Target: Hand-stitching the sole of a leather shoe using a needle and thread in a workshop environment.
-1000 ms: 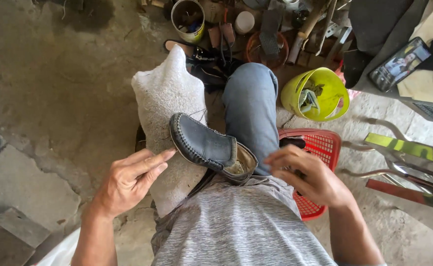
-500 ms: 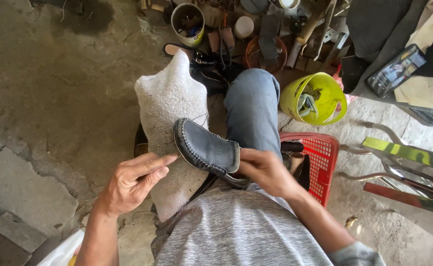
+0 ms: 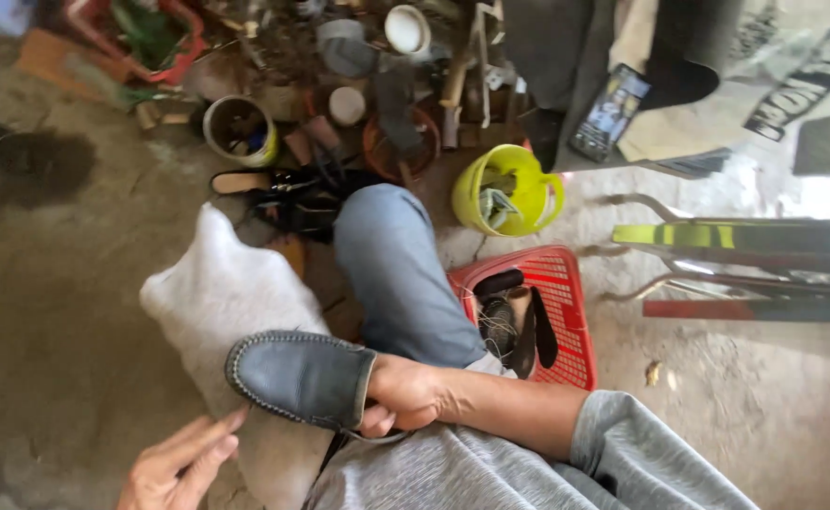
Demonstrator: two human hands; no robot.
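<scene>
While the right hand (image 3: 405, 392) clenches the heel end of the shoe (image 3: 299, 378) across the lap, the left hand (image 3: 180, 463) hovers released just below its toe. Bare floor (image 3: 65, 312) lies open leftward; a red basket (image 3: 566, 283) crowds the right knee.

Dark grey stitched loafer (image 3: 299, 378), sideways across lap

Dark grey-blue shoe (image 3: 299, 378) with pale stitching, red basket (image 3: 566, 312), yellow-green bucket (image 3: 476, 198), white sack (image 3: 221, 302)
</scene>
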